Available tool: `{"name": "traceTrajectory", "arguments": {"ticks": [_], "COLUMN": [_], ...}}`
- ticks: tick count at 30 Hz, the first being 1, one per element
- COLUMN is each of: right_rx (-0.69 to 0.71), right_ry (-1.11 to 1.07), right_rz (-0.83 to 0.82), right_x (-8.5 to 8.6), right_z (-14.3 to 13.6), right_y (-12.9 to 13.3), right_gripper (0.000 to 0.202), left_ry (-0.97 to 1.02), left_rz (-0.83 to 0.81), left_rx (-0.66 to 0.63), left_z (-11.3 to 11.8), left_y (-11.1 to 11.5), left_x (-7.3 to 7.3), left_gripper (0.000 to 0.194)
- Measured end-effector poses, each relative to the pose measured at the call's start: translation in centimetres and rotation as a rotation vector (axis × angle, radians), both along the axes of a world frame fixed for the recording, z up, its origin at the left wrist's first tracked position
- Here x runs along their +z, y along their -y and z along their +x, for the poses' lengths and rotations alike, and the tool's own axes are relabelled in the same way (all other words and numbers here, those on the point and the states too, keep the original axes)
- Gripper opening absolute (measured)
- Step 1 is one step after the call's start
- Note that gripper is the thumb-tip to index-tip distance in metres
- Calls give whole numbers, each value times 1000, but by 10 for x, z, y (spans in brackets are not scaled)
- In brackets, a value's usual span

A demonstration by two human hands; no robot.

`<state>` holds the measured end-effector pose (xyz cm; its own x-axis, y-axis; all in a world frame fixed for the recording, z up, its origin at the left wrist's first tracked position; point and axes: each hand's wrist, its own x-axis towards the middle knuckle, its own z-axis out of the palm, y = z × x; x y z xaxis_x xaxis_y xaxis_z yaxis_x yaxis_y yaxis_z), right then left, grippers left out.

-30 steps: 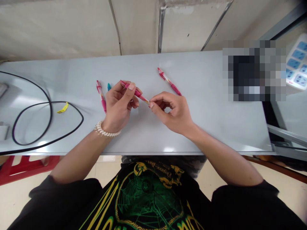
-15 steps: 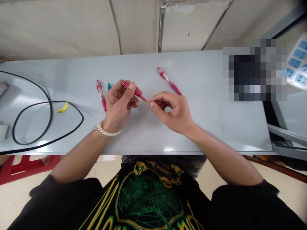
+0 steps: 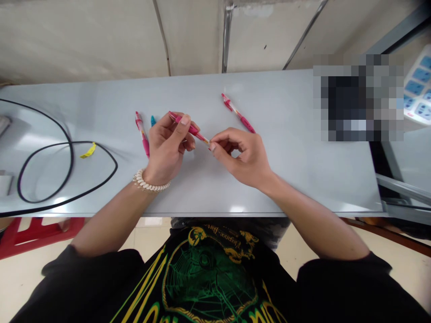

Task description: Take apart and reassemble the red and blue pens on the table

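A pink pen [image 3: 193, 130] is held between the thumb and fingers of my left hand [image 3: 170, 141], tilted down to the right. At its lower right end, the thumb and forefinger of my right hand [image 3: 240, 154] pinch the thin tip; the fingertips hide the very end. One pink pen [image 3: 142, 134] lies just left of my left hand, partly covered by it. Behind the same hand, the end of a teal pen [image 3: 153, 120] shows. Another pink pen [image 3: 237, 113] lies on the table beyond my right hand.
A black cable [image 3: 71, 161] with a yellow tag [image 3: 88, 151] loops over the left of the grey table [image 3: 208, 197]. At the right are a blurred-out dark object [image 3: 348, 105] and a white power strip [image 3: 417, 85]. A red stool [image 3: 43, 233] stands below left.
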<state>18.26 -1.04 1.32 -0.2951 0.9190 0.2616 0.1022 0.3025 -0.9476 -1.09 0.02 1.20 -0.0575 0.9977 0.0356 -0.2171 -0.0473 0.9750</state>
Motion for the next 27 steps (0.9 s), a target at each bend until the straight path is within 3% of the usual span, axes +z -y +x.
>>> {"name": "traceTrajectory", "arguments": {"ticks": [12, 18, 27], "right_rx": [-4, -32, 45], "right_ry": [1, 2, -23], "right_rz": [-11, -21, -75], "right_x": [-4, -7, -15], "right_z": [-1, -2, -2], "right_y": [-1, -1, -2], "right_gripper": [18, 19, 34], "left_ry": [-24, 69, 138], "left_rz": [25, 0, -39], "left_rx": [37, 23, -17], "left_z": [3, 3, 6], "left_y": [-1, -1, 0], "left_x": [-2, -5, -7], "left_gripper": [32, 28, 29]}}
